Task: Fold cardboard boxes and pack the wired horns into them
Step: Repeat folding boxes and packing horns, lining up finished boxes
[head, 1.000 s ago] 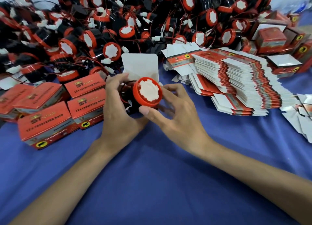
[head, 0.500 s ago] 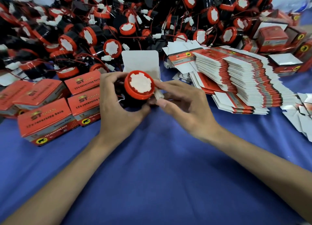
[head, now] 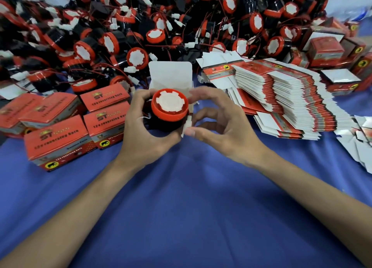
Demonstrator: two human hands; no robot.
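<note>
Left hand [head: 148,133] grips a wired horn [head: 170,106], fingers and thumb curled round its black body, red rim with white centre disc facing up toward the camera. The horn is held off the blue cloth [head: 181,207], centre of the view, right in front of the mouth of an open box [head: 170,75]. That box stands just behind the horn, white lid flap up; how far the horn is inside it, can't tell. Right hand [head: 219,127] is on the horn's right side, fingers curled, thumb and a bent finger pinching the white connector [head: 187,125] against the horn's side, index tip up by the red rim and the box edge. A thin white wire loop shows by the left thumb. Closed packed boxes [head: 58,143], red-orange with black print, sit in a cluster on the cloth just left of the left hand, touching each other. Stack of flat box blanks [head: 281,98] lies fanned out to the right of the right hand, near but apart from it. Big heap of loose horns [head: 161,26] with red wires and white plugs fills the back of the table. More folded boxes [head: 326,48] at far right behind the blanks. Some loose white flat pieces at the right edge, too blurred to name.
</note>
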